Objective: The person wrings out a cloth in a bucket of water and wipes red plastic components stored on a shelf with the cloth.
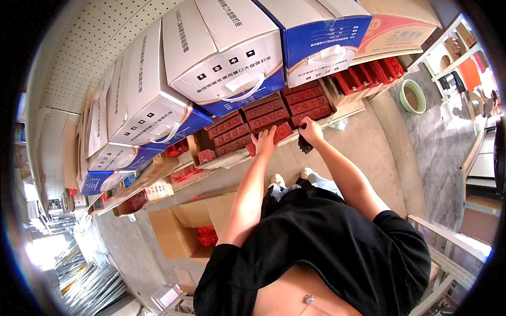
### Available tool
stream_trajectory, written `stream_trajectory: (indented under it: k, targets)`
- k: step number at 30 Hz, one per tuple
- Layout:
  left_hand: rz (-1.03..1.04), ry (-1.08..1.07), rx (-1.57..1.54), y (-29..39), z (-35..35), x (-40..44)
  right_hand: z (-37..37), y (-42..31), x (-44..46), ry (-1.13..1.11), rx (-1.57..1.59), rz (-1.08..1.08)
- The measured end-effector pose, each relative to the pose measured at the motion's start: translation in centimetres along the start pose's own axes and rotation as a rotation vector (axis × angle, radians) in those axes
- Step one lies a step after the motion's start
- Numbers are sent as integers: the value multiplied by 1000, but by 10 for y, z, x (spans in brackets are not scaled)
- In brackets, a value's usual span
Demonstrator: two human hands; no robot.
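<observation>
"Looking left of the tray, what do you see?"

"Long shiny strips lie on the floor, well apart from the tray. A big brown box stands open nearer to it, with red things inside."

"And behind the tray?"

"Big white and blue boxes stand in a row. One has a white handle."

"What is in the tray?"

"Lots of dark red blocks, in rows, with little round marks on top."

"Where is the left hand?"

"At the front edge of the tray. Its fingers are on a bright red block, which is there at the front edge too. I can't tell if they squeeze it or just touch it."

"And the right hand?"

"It is at the front of the tray too, more to the right. Its fingers are curled tight around a dark crumpled thing that hangs down."

"What is right of the tray?"

"More red pieces in a box just beside it. Farther right, a round green tub is on the floor."
</observation>
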State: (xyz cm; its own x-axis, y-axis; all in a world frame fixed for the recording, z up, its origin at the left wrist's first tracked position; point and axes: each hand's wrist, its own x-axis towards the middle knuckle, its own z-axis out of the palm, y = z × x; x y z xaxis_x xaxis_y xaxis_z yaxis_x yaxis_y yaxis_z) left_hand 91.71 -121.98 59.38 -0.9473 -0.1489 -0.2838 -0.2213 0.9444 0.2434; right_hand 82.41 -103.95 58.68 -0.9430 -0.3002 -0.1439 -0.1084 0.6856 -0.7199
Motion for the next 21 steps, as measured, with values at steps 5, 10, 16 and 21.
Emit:
stream_trajectory:
  k: [5, 10, 16, 21]
  targets:
    - [44, 129, 13, -4, 12, -2, -5, -15, -3, -96, 11, -283]
    - [36, 103, 19, -1, 13, -8, -7, -39, -6, -242, -239, -146]
    - [18, 130, -10, 1, 18, -11, 2, -37, -4, -196, -273, -121]
    - [55, 177, -3, -2, 14, -7, 25, -5, 13, -10, -76, 23]
